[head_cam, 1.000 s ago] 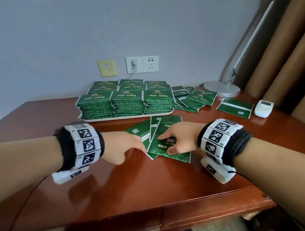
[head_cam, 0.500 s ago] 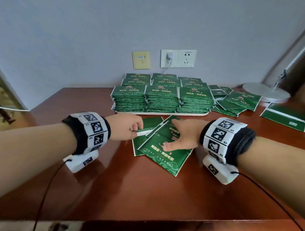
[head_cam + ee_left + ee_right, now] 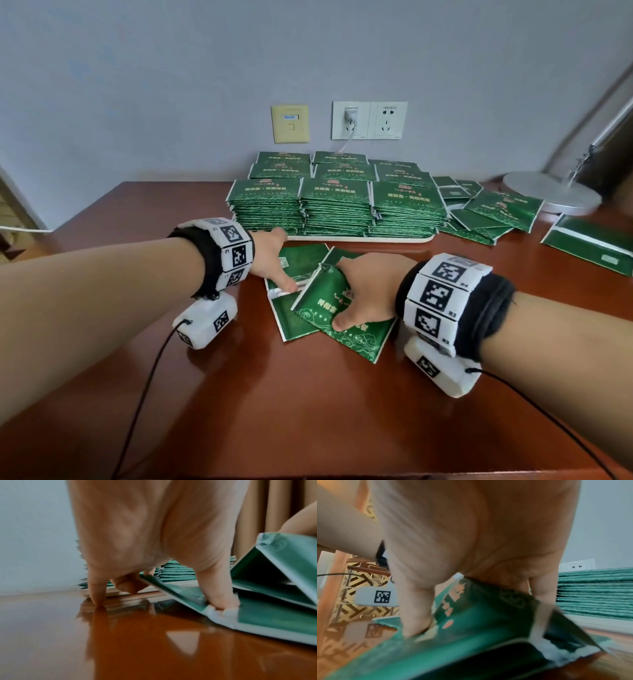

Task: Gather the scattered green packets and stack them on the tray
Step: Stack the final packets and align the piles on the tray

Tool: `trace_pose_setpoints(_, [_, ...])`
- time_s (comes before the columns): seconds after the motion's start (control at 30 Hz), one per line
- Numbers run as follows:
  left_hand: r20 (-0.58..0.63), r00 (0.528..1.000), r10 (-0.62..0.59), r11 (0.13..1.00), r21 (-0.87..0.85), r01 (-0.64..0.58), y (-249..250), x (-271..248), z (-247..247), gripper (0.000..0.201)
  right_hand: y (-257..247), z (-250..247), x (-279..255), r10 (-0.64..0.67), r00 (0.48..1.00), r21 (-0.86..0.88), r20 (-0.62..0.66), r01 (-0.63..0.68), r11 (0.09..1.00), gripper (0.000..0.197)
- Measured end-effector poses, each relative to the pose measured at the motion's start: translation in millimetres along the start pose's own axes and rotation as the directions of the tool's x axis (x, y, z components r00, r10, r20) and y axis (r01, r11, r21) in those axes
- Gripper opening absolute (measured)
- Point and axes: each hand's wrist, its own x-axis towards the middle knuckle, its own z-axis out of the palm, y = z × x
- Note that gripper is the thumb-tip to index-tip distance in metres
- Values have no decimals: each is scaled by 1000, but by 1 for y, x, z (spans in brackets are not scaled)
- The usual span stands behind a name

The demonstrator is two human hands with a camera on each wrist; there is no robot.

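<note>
Works a small overlapping heap of loose packets just short of the tray (image 3: pixel 394 238). Pinches the back-face packet (image 3: pixel 303 262) with the left grip (image 3: pixel 270 255): thumb pressed down on the white near edge, fingers curled at the far edge and tipping it off the bench (image 3: pixel 274 394), little finger braced on the wood alongside, probably for steadiness. Clamps the top packet (image 3: pixel 318 305) with the right grip (image 3: pixel 371 287): thumb flat on the printed face, fingers hooked over the far edge, lifting that side clear of the bottom packet (image 3: pixel 291 323) underneath.

Looks like squaring the loose ones together between both grips, to carry as one bundle rather than singly. Holds both grips close together, with the heap between and under them.

Finds the stacked packets (image 3: pixel 335 205) in neat columns on the tray just beyond the fingertips, hence only a short carry ahead. Finds more scattered packets (image 3: pixel 493 212) well off to the outer side of the right grip, past the tray's end, not yet gathered. Risks a slide during the lift, given glossy faces on a polished bench.
</note>
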Motion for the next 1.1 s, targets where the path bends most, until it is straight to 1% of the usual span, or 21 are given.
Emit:
trace_pose_setpoints(0.07, [-26, 999, 21, 1000, -14, -21, 0, -4, 0, 106, 3, -6, 1, 9, 1000, -23, -16, -9, 1000, 51])
trace_pose_setpoints(0.17, [-132, 990, 51, 999, 3, -51, -2, -13, -2, 90, 13, -18, 1, 45, 999, -26, -23, -46, 999, 36])
trace_pose_setpoints(0.23, [-229, 972, 56, 998, 20, -52, -8, -18, -7, 66, 20, -26, 1, 65, 997, -2, -52, -65, 998, 27])
trace_pose_setpoints(0.3, [-310, 949, 60, 998, 12, -59, -16, -23, -13, 30, 24, -33, 1, 71, 994, 46, -81, -67, 997, 17])
trace_pose_setpoints(0.33, [-342, 938, 59, 998, 8, -60, -21, -25, -16, 23, 24, -37, 1, 75, 994, 80, -80, -69, 994, 13])
trace_pose_setpoints(0.37, [-358, 932, 58, 998, 10, -58, -25, -29, -18, 22, 24, -41, 0, 76, 995, 116, -66, -68, 991, 12])
trace_pose_setpoints(0.43, [-330, 942, 66, 998, 36, -58, -31, -37, -20, 26, 22, -46, 1, 74, 997, 164, -18, -70, 984, 17])
trace_pose_setpoints(0.5, [-221, 971, 95, 994, 71, -81, -34, -45, -18, 30, 20, -46, 3, 75, 997, 178, 23, -78, 981, 22])
trace_pose_setpoints(0.53, [-151, 983, 108, 992, 77, -97, -35, -48, -15, 35, 19, -45, 4, 81, 996, 158, 36, -86, 984, 34])
trace_pose_setpoints(0.6, [-28, 994, 103, 991, 92, -100, -35, -55, -10, 54, 16, -40, 6, 115, 991, 81, 64, -120, 989, 63])
trace_pose_setpoints(0.63, [5, 996, 88, 991, 105, -88, -34, -57, -7, 63, 15, -38, 7, 131, 987, 46, 88, -136, 990, 75])
trace_pose_setpoints(0.7, [5, 998, 70, 991, 117, -70, -30, -55, 2, 73, 14, -31, 8, 156, 976, 1, 151, -158, 987, 85])
trace_pose_setpoints(0.77, [-31, 997, 72, 990, 121, -68, -25, -50, 10, 84, 11, -25, 9, 170, 969, -40, 179, -166, 985, 86])
trace_pose_setpoints(0.87, [-22, 998, 58, 991, 125, -55, -16, -44, 16, 104, 7, -23, 8, 176, 970, -77, 168, -165, 983, 83])
trace_pose_setpoints(0.93, [4, 999, 43, 993, 113, -43, -10, -43, 15, 106, 5, -23, 8, 178, 968, -79, 179, -166, 983, 81])
trace_pose_setpoints(1.03, [53, 998, 31, 993, 116, -37, -8, -43, 13, 104, 5, -23, 7, 177, 966, -89, 187, -163, 983, 72])
trace_pose_setpoints(1.1, [61, 998, 34, 992, 117, -41, -10, -44, 12, 100, 7, -23, 6, 183, 963, -121, 196, -162, 979, 65])
